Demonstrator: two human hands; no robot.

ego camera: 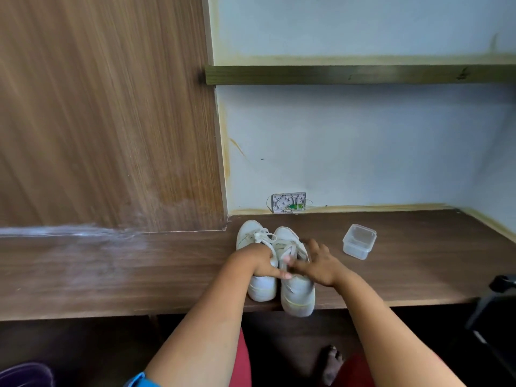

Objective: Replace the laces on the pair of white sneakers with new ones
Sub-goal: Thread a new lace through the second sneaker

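On the white sneakers [279, 272], both hands: left hand [261, 261], right hand [321, 265].

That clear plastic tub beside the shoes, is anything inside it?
The clear plastic tub stands lidless on the wooden desk, right of the white sneakers. Through its open top and see-through walls nothing shows inside; any new laces are not visible there.

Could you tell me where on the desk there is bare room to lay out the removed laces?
Bare desk stretches left of the sneakers, and right of the plastic container. It is crowded around both hands, left and right, on the shoes.
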